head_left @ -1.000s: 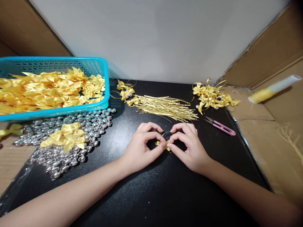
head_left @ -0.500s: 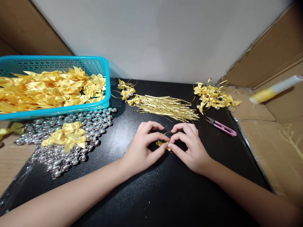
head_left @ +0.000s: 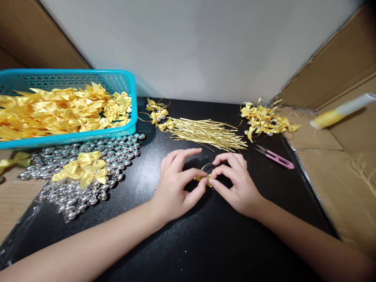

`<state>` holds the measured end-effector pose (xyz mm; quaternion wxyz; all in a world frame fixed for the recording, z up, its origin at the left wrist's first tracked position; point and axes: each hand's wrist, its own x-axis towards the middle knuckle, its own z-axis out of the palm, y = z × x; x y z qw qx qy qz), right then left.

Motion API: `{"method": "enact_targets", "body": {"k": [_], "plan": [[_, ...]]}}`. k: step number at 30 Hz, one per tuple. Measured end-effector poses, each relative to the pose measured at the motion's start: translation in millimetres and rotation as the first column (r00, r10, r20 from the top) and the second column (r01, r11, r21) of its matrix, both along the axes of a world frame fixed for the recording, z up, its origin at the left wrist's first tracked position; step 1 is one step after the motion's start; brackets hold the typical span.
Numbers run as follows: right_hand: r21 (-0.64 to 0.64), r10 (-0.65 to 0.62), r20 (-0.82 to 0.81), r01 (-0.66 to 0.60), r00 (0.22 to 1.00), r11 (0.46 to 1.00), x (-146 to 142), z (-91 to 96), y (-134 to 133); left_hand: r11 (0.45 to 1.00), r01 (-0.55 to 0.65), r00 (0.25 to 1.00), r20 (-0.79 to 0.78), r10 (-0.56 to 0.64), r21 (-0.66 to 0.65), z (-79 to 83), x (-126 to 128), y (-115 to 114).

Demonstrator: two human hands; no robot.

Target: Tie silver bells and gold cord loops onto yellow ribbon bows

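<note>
My left hand (head_left: 174, 184) and my right hand (head_left: 235, 184) meet over the black table (head_left: 205, 243). Both pinch a small yellow ribbon bow (head_left: 204, 179) with a thin gold loop above it; most of the bow is hidden by my fingertips. My left forefinger is stretched out above the pinch. A bundle of gold cords (head_left: 205, 133) lies just behind my hands. Pink thread snips (head_left: 274, 156) lie to the right of my right hand.
A blue basket (head_left: 70, 137) full of yellow bows stands at the back left. Silver beads (head_left: 82, 172) with a few bows on top spread in front of it. Finished bows (head_left: 264, 119) lie at the back right. Cardboard and a yellow spool (head_left: 337, 111) flank the right side.
My left forefinger has straightened and lifted, and the hand has shifted slightly. The right hand keeps its pinch on the bow. Nothing else moved.
</note>
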<state>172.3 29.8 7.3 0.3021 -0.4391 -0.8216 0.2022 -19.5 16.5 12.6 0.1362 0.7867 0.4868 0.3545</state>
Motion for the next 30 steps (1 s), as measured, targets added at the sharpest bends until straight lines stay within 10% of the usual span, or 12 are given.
{"method": "enact_targets", "body": {"k": [10,30], "plan": [[0.060,-0.008,0.043,0.005,0.999,0.998,-0.5,-1.4,-1.8,0.974,0.063,0.997,0.056,-0.052,-0.220,0.2,1.7,9.5],[0.055,-0.022,0.025,0.021,0.999,0.998,0.8,-1.0,-1.7,0.999,0.003,0.997,-0.072,0.000,0.048,-1.5,1.9,2.8]]}}
